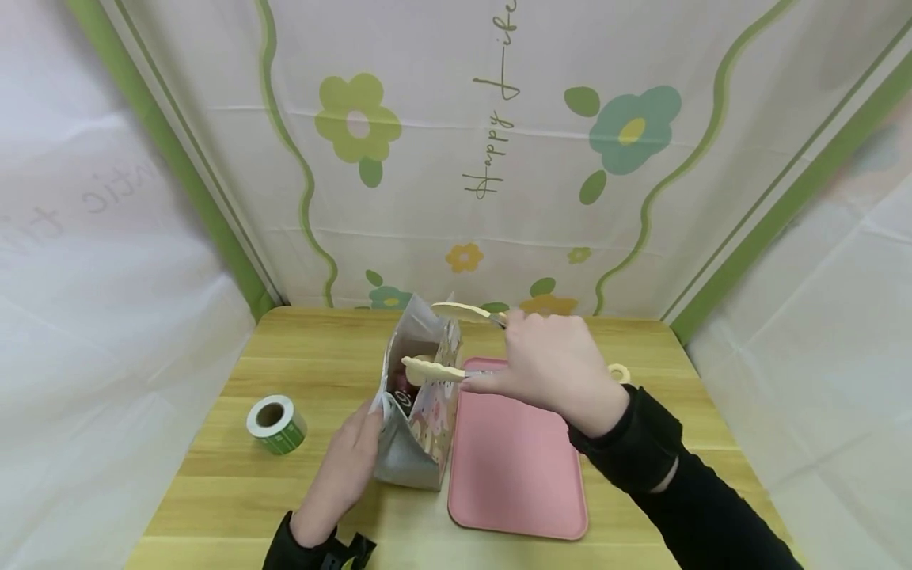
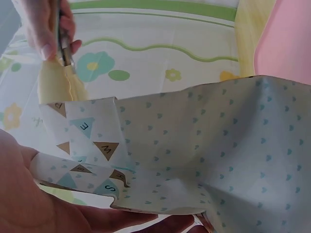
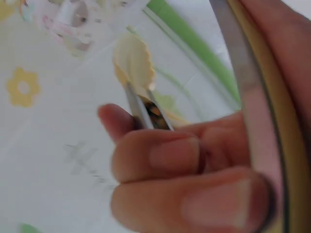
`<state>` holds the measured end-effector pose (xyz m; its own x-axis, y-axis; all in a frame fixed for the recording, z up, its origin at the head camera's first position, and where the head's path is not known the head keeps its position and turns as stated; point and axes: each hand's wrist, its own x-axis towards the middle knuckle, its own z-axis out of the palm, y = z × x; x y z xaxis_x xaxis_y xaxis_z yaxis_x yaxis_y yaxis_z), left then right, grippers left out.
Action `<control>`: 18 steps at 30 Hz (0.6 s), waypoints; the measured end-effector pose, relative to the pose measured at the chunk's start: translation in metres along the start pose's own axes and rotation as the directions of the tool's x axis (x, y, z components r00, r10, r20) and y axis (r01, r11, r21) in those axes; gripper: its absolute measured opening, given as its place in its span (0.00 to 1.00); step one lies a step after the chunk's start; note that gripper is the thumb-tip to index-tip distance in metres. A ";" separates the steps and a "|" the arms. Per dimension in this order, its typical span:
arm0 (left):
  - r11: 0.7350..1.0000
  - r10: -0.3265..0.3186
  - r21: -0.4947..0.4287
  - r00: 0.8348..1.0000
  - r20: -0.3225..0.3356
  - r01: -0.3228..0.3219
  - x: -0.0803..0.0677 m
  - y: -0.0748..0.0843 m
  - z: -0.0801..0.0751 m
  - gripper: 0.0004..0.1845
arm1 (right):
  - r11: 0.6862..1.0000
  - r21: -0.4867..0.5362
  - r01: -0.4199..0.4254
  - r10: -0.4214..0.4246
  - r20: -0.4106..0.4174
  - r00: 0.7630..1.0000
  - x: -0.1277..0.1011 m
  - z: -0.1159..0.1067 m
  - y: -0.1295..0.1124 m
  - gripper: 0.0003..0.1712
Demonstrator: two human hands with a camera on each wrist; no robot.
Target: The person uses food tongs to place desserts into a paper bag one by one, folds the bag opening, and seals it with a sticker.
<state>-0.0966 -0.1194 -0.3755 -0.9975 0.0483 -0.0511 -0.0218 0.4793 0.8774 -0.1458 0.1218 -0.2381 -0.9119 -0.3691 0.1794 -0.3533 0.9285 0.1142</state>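
Note:
A paper-like bag (image 1: 408,463), silvery grey with a patterned side, stands upright with its mouth spread. My left hand (image 1: 349,451) grips its left rim; the left wrist view shows its fingers under the folded edge, beside a pale face (image 2: 233,141) printed with small hearts. Within the mouth is a dark item (image 1: 404,400) with white lettering, partly hidden. My right hand (image 1: 552,360) holds a pair of tongs (image 1: 436,370) with cream scalloped ends, spread apart. The lower end overlaps the bag's mouth, the upper one its back edge. In the right wrist view, fingers curl around the metal arms.
A pink tray (image 1: 516,475) lies just right of the bag on the wooden table (image 1: 214,491). Left of the bag sits a roll of green-and-white labels (image 1: 283,434). A cream ring (image 1: 620,372) shows beyond the right wrist. Printed cloth (image 1: 470,158) encloses the back and sides.

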 end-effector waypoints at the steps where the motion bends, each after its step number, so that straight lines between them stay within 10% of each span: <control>1: 1.000 0.001 0.000 1.000 -0.003 -0.001 0.000 0.000 0.000 0.30 | 0.999 0.024 -0.035 0.034 0.023 0.999 -0.001 0.004 0.004 0.47; 4: 1.000 -0.002 0.006 1.000 -0.007 0.002 0.001 -0.001 0.000 0.30 | 0.966 0.193 -0.170 0.151 0.110 0.982 -0.006 0.019 0.014 0.51; 6: 1.000 -0.001 0.009 1.000 -0.008 0.001 0.000 -0.002 0.000 0.30 | 0.890 0.365 -0.275 0.230 0.161 0.960 -0.011 0.033 0.019 0.52; 10: 1.000 0.005 0.007 1.000 -0.009 -0.005 0.000 -0.002 0.000 0.30 | 0.604 0.686 -0.405 0.349 0.229 0.909 -0.023 0.066 0.026 0.47; 18: 1.000 0.022 -0.005 1.000 -0.014 -0.023 0.000 -0.005 0.001 0.28 | 0.177 0.876 -0.448 0.449 0.333 0.829 -0.057 0.142 0.034 0.34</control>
<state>-0.0969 -0.1210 -0.3804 -0.9986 0.0466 -0.0246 0.0004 0.4738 0.8806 -0.1358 0.1801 -0.3835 -0.9843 0.1247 -0.1249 0.1626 0.3657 -0.9164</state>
